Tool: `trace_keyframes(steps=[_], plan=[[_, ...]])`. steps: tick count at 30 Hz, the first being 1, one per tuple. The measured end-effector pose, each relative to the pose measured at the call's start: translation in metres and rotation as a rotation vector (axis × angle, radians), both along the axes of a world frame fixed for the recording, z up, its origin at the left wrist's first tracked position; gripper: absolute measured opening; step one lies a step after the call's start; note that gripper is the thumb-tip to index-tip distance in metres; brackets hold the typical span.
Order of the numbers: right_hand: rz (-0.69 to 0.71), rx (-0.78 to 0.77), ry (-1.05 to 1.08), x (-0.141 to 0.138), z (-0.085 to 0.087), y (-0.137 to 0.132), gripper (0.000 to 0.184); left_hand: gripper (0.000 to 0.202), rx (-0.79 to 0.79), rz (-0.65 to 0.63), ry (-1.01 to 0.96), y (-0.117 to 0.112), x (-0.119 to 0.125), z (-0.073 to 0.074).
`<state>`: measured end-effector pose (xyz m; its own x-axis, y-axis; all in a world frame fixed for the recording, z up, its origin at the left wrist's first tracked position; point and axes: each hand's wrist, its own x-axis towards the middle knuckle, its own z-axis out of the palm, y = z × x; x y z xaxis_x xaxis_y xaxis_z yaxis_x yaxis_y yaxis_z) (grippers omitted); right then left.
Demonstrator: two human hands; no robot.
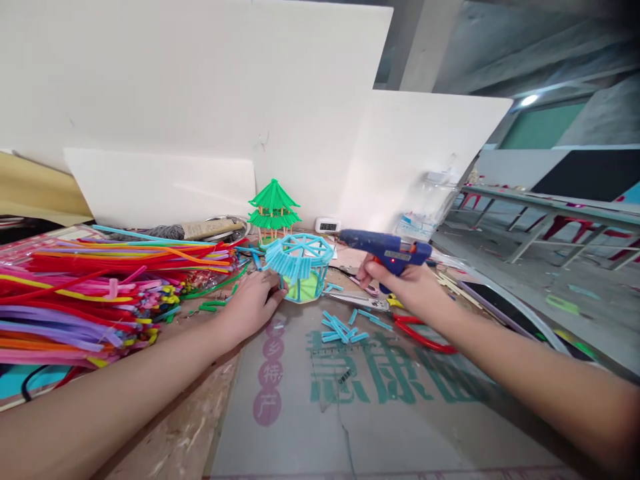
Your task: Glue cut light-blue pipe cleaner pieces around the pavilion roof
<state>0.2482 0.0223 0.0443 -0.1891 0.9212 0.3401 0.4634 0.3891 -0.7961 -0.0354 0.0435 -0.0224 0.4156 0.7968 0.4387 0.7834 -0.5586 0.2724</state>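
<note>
The left hand [254, 300] lies low, palm down, half-curled, thumb and fingers at the left edge of the blue model [296, 264]; whether it pinches cannot be told. The glue gun [373, 243], nozzle leftward, sits gripped in the raised right hand [406, 284].

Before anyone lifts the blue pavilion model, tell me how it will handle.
The blue pavilion model is probably light for its size: its frame is open and thin. It may bend easily, as slender posts carry the roof. Rolling seems unlikely on that flat green base.
</note>
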Motion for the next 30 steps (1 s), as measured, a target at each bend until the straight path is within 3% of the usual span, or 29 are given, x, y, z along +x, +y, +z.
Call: trace_keyframes(steps=[6,16,21,30], plan=[[0.092,0.062,0.010,-0.007,-0.006,-0.014,0.034,0.025,-0.006,-0.006,-0.017,-0.001,0.001,0.001],[-0.059,0.117,-0.241,0.003,-0.008,-0.016,0.041,0.024,0.022,0.004,-0.009,0.000,-0.002,-0.001],[-0.005,0.152,-0.291,-0.002,-0.004,-0.024,0.031,0.026,0.025,0.020,-0.002,0.001,-0.002,-0.002],[-0.023,0.171,-0.365,-0.005,-0.002,-0.025,0.037,0.029,0.041,0.024,0.046,-0.001,-0.003,-0.001]])
